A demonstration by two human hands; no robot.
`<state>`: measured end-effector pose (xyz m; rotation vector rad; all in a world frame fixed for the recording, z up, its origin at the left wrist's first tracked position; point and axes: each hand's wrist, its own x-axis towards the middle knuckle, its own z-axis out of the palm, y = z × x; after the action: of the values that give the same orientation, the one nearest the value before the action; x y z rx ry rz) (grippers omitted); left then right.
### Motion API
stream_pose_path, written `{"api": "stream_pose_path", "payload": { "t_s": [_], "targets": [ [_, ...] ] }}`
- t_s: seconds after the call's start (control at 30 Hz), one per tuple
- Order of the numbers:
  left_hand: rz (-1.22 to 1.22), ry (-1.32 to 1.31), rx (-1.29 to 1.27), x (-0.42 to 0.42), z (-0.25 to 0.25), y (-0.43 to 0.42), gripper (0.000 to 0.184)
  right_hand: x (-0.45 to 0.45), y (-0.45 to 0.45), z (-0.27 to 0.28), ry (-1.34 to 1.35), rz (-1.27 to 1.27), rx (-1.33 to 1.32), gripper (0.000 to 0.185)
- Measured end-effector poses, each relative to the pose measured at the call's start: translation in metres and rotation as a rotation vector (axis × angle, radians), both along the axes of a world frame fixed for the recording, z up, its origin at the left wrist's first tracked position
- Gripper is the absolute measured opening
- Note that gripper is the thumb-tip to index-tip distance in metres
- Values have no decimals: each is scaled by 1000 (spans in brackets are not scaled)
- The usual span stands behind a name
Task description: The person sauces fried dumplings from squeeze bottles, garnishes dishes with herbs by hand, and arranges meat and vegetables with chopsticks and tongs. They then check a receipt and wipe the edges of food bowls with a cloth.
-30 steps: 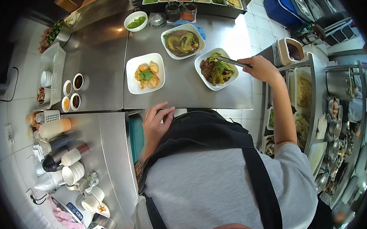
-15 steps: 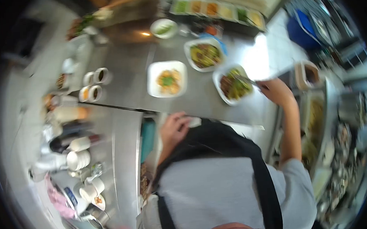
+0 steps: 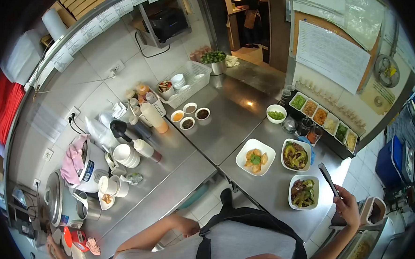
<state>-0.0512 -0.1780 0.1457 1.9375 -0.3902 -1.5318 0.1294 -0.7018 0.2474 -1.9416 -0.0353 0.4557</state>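
Tongs (image 3: 329, 181) in right hand (image 3: 347, 207), wall sheet (image 3: 330, 52) — writing illegible

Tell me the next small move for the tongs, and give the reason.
Probably lay the tongs on the table: the right hand holds them clear of the nearest bowl, no food shows at their tips, and that bowl already holds food.

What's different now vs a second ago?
Right hand lifted the tongs out of the nearest bowl, off to its right; no release. View swung left. Left hand sits away from the counter edge. Unchanged: that bowl, the dumpling bowl and rear greens bowl on the counter.
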Motion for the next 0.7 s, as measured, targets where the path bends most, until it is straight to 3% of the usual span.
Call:
{"api": "stream_pose_path", "payload": {
  "t_s": [0.07, 0.13, 0.3, 0.37, 0.5, 0.63, 0.7],
  "targets": [
    [52, 65, -256, -26, -23, 5, 33, 4, 5, -9, 18, -34, 22, 44],
    [116, 95, -313, -44, -32, 3, 33, 4, 8, -25, 22, -87, 57, 35],
    [297, 9, -128, -55, -23, 3, 33, 10, -23, -113, -277, -52, -386, 24],
    [341, -25, -26, -40, -11, 9, 34, 4, -46, -160, -345, -140, -573, 34],
    [423, -200, 155, 4, -3, 4, 34, -29, -48, -170, -286, -429, -507, 40],
    [464, -403, 153, 44, -10, -19, 34, -49, -38, -191, -174, -608, -460, 44],
    [458, -470, 133, 61, -14, -32, 35, -54, -28, -196, 18, -690, -170, 41]
  ]
}}
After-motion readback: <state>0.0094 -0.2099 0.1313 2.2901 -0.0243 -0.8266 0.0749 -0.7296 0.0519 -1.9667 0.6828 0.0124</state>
